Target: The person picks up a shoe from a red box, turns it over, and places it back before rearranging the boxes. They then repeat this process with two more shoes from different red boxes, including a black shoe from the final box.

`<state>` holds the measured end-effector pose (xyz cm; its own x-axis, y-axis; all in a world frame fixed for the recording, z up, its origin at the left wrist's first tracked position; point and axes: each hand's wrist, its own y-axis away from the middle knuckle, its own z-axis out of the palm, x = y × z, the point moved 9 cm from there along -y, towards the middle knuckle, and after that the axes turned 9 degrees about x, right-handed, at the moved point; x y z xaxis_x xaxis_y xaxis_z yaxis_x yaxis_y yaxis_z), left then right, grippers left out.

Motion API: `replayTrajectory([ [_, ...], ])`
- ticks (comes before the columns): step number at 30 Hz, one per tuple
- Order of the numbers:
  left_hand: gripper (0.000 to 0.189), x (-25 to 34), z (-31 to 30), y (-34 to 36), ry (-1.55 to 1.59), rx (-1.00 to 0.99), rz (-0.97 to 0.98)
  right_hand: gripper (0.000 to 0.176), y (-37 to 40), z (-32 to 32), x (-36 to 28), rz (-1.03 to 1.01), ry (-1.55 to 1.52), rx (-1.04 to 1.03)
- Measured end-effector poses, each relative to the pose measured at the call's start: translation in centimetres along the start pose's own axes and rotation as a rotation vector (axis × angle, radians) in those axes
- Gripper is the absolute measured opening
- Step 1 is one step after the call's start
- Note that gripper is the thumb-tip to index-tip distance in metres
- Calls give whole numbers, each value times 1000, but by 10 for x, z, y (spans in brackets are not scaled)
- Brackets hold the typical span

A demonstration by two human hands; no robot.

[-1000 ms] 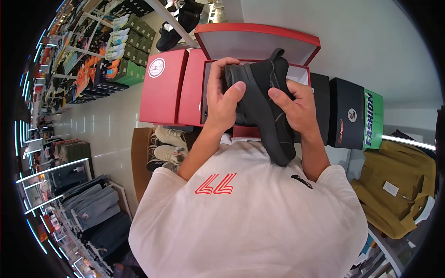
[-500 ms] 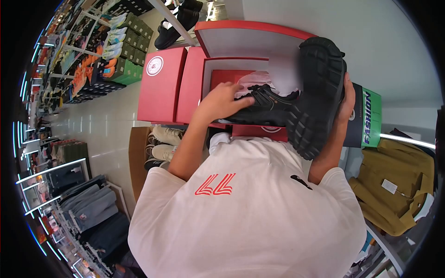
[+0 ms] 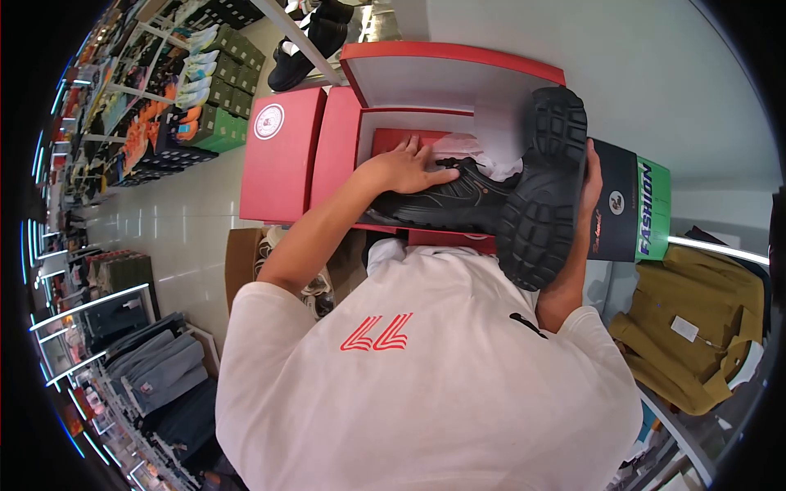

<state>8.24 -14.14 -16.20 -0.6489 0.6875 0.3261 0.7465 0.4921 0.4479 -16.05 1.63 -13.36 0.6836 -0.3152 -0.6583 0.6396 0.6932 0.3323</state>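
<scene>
My right hand (image 3: 591,176) grips a black shoe (image 3: 540,196) from its far side. That shoe stands on end, its chunky lugged sole towards me. A second black lace-up shoe (image 3: 438,200) lies on its side along the near edge of an open red shoebox (image 3: 358,155). My left hand (image 3: 401,168) rests over this shoe, fingers spread towards the box's inside and thumb by the laces. Pale tissue paper (image 3: 458,147) shows behind the shoe. The fingertips of my right hand are partly hidden by the raised shoe.
A closed red shoebox (image 3: 278,151) stands at left. To the right are a dark box (image 3: 616,204) and a green box marked FASHION (image 3: 655,209). An olive jacket (image 3: 684,319) hangs at right. Black shoes (image 3: 315,45) sit on a rack behind, beside a white post.
My left hand has moved slightly right, its fingers now more stretched and spread. The raised shoe has shifted a little down and left with my right hand, uncovering more of the dark box.
</scene>
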Motion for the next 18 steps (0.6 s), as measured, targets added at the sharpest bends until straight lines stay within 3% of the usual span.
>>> replayTrajectory([
  [7, 122, -14, 15, -6, 14, -162, -72, 51, -6, -11, 0, -21, -12, -3],
  [10, 114, 9, 11, 7, 285, -139, 139, 51, -10, -12, 1, 4, 17, 3],
  [12, 108, 40, -6, 36, 314, -75, 216, 48, 2, 6, -5, 3, 15, -19],
  [13, 100, 57, -30, 51, 319, 127, 281, 44, 8, 20, -9, 3, 15, -41],
  [14, 100, 62, -28, 55, 318, 127, 284, 44, 11, 29, -11, 0, 14, -40],
  [16, 96, 59, -54, 63, 805, 397, 260, 42, 18, 47, -19, -120, 197, -18],
  [17, 98, 64, -61, 67, 1135, 393, 271, 40, 23, 61, -23, -201, 306, -39],
  [18, 98, 70, -64, 68, 1135, 396, 273, 34, 46, 94, -27, -243, 332, 28],
])
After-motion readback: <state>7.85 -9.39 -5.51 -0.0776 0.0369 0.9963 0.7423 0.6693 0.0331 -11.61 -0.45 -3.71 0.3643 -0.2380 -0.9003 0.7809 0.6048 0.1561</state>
